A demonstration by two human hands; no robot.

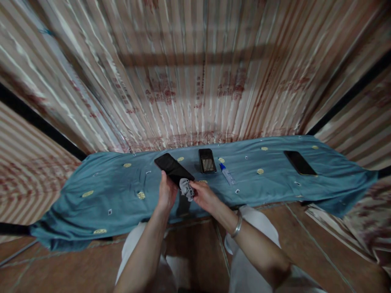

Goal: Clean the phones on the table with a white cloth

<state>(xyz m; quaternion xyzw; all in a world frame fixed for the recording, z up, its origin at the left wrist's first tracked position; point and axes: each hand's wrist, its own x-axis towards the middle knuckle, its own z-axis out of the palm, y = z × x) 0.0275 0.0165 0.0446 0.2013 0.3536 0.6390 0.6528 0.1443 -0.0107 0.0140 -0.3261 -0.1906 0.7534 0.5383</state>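
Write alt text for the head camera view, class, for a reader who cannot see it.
A person's left hand holds a black phone tilted above a blue cloth, while the right hand presses a small grey rag to its lower edge. A second phone, a blue-capped tube and a third phone lie on the cloth.

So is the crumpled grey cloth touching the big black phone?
Touching: the head view shows the crumpled grey cloth pressed against the big black phone.

Blue cloth [100, 191] (gold-dotted) bears two phones [207, 160], pen [227, 175].
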